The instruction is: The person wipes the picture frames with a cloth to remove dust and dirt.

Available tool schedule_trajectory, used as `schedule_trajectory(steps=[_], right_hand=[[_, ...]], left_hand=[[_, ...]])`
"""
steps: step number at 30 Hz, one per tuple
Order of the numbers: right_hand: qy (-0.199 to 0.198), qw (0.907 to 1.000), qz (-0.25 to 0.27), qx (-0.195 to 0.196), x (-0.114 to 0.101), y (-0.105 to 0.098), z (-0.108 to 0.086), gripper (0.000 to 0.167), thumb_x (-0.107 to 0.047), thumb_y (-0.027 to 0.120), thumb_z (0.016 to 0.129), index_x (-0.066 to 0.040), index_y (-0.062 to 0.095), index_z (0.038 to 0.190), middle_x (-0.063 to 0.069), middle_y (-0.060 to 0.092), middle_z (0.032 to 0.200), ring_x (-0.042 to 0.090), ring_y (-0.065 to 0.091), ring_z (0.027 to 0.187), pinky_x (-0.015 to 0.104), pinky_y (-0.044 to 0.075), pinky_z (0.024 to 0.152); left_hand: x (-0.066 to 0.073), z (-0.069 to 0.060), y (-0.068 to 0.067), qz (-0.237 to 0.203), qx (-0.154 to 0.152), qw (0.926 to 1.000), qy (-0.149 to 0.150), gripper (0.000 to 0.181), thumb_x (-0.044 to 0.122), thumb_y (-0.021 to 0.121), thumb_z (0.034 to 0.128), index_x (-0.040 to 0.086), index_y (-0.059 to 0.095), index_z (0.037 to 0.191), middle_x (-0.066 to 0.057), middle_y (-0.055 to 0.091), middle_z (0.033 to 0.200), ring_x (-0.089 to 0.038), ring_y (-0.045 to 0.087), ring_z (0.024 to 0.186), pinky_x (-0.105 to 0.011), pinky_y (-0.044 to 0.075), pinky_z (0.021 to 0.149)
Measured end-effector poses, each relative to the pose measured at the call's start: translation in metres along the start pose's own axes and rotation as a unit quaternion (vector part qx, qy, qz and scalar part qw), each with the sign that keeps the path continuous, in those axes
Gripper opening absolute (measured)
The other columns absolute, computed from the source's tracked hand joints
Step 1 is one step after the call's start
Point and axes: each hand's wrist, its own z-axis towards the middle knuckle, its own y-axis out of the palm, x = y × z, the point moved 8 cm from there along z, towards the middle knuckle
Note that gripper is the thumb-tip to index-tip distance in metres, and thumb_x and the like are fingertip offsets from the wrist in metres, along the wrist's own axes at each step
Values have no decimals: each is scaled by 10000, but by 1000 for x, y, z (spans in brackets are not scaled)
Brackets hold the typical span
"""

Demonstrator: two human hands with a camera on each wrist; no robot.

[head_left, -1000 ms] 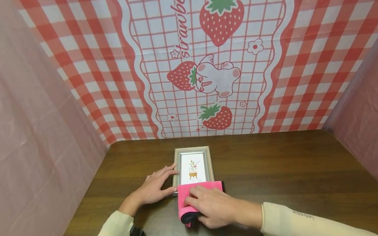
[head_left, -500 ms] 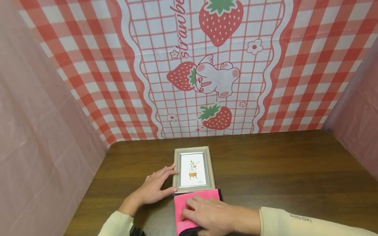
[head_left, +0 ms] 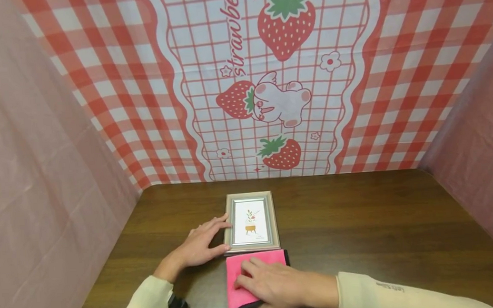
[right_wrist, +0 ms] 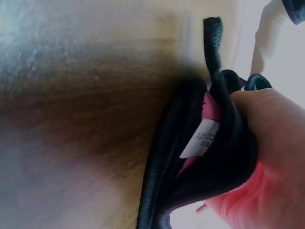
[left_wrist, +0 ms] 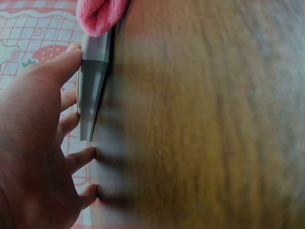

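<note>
A picture frame (head_left: pixel 252 247) with a plant print lies face up on the wooden table, its side also showing in the left wrist view. My left hand (head_left: pixel 199 244) touches the frame's left edge with thumb and fingertips, fingers spread. In that wrist view, some fingertips of the hand (left_wrist: pixel 33 129) meet the table instead. Just in front of the frame's near edge is a folded pink cloth (head_left: pixel 234 269) with black trim. My right hand (head_left: pixel 277 285) grips it from above, fingers bent. The right wrist view shows the cloth's (right_wrist: pixel 224 152) layered black edges and a white label (right_wrist: pixel 200 138).
The brown table (head_left: pixel 363 222) extends to both sides. Behind it hangs a red-and-white checked strawberry backdrop (head_left: pixel 237 140). Pink fabric walls (head_left: pixel 38 187) flank the left and right.
My right hand has drawn the pink cloth toward me, off the lower part of the picture frame, uncovering the whole print. My left hand stays at the frame's edge.
</note>
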Motion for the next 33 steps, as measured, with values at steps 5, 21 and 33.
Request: schedule_trajectory(steps=[5, 21, 33], right_hand=[[59, 10000, -59, 35, -1, -1, 1, 588, -344, 932, 884, -273, 645, 1392, -75, 613, 1251, 72, 582, 1140, 145, 549, 787], [-187, 9991, 347, 182, 2, -4, -9, 507, -584, 771, 1034, -289, 648, 1428, -91, 609, 1247, 26, 568, 1124, 102, 508, 836], [-145, 9981, 483, 367, 16, -9, -17, 480, -710, 591, 1085, -340, 669, 1381, -126, 641, 1248, 27, 567, 1116, 148, 487, 875]], left_hand=[[-3, 1, 3, -2, -31, 10000, -81, 625, 517, 705, 1081, 224, 576, 1618, -74, 370, 1863, -523, 353, 1697, -880, 270, 1265], [-2, 1, 2, 119, -1, 9999, -90, 629, 548, 698, 1077, 238, 585, 1613, -55, 388, 1856, -504, 380, 1689, -902, 301, 1214], [-2, -4, -3, 239, 400, 9989, 35, 638, 480, 670, 1107, 203, 547, 1669, -58, 410, 1845, -473, 367, 1708, -875, 323, 1236]])
